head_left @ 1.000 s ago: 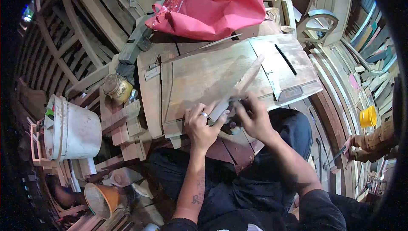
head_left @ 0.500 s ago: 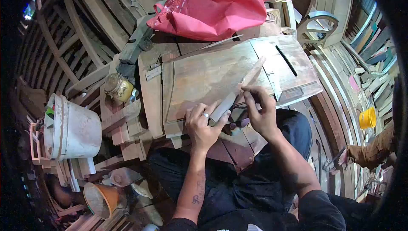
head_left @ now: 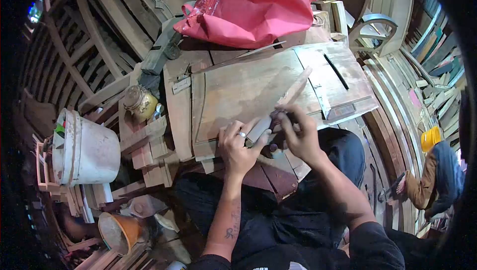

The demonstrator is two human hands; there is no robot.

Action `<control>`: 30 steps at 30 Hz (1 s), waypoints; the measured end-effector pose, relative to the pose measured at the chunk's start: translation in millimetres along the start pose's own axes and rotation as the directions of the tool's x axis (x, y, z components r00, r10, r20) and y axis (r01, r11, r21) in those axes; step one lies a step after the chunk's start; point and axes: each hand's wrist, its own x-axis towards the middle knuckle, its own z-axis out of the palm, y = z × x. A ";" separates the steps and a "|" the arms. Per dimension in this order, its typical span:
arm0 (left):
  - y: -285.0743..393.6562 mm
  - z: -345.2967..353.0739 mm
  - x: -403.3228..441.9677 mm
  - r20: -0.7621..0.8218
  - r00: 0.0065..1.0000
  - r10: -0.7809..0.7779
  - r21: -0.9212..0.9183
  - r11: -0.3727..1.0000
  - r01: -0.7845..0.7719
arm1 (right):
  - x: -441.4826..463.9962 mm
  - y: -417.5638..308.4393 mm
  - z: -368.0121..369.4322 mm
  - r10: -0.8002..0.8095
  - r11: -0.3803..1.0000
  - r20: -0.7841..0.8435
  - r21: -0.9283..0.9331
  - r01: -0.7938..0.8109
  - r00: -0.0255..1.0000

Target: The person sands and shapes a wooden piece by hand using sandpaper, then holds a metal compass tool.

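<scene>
Two bare hands are held close together over the near edge of a broad, pale brown wooden panel [head_left: 248, 86]. A flat, greyish-brown wooden piece [head_left: 258, 129] is gripped at its near end by the left hand [head_left: 236, 146], on which a silver-coloured ring [head_left: 242, 134] is worn; its sides are clasped between thumb and fingers. At the far end of that piece, a small, dark, rounded object [head_left: 276, 116] is pinched by the closed fingertips of the right hand [head_left: 299, 133]; its exact shape is hidden by them. Just beyond this pinch, a long, narrow, light wooden strip [head_left: 297, 85] is seen slanting away to the right over the panel; whether it is joined to the gripped piece cannot be told. Below the grip, a small, dark, round-topped item [head_left: 273, 148] is partly covered. Farther beyond and to the right, a slim, straight black bar [head_left: 336, 72] is laid on the panel. Past the panel's far edge, a crumpled red bag [head_left: 248, 11] is spread. Well to the left of the grip, a yellowish glass jar [head_left: 141, 103] and a dirty white plastic bucket [head_left: 93, 148] are seen.
</scene>
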 end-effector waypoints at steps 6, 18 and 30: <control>-1.1 2.7 -0.3 -0.006 1.000 -0.020 -0.020 1.000 0.020 | -3.0 9.0 -6.6 -0.042 0.994 -0.083 -0.109 0.033 0.996; -3.8 5.3 -0.4 -0.041 0.999 0.014 -0.015 1.000 -0.014 | 1.5 6.1 -5.2 -0.027 0.991 -0.062 -0.136 0.019 0.998; -1.9 3.7 -0.4 -0.021 1.000 -0.001 -0.005 1.000 0.001 | 8.3 15.0 -18.6 0.106 0.994 -0.006 -0.003 -0.106 0.994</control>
